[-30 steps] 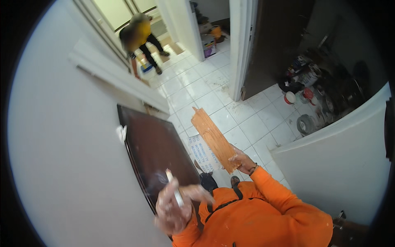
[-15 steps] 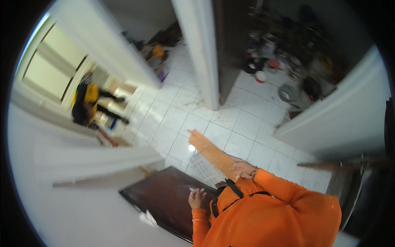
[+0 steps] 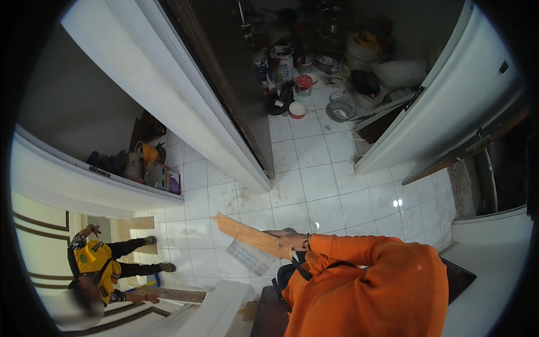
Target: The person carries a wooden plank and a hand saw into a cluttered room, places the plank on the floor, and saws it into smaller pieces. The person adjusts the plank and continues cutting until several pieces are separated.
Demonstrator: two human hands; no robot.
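Note:
My right hand (image 3: pixel 291 241), at the end of an orange sleeve, is closed on the near end of a flat wooden board (image 3: pixel 247 233). The board's far end is narrow and jagged and points left, over the tiled floor. Beside the board lies a pale sheet with rows of print (image 3: pixel 252 258); whether it rests on the floor or is held with the board, I cannot tell. My left hand is out of sight, behind my orange-clad body. Below me a dark brown panel (image 3: pixel 269 314) shows partly.
A person in a yellow vest (image 3: pixel 94 261) stands at the lower left, one hand near a plank (image 3: pixel 174 295). Past a dark door (image 3: pixel 236 84) are several buckets and tubs (image 3: pixel 303 84). White door frames (image 3: pixel 185 106) rise over the white tiles (image 3: pixel 314 182).
My view has turned, so the doorways and the yellow-vested person sit elsewhere in the picture. My left hand, seen earlier over the dark panel, is now hidden. The board stays in my right hand.

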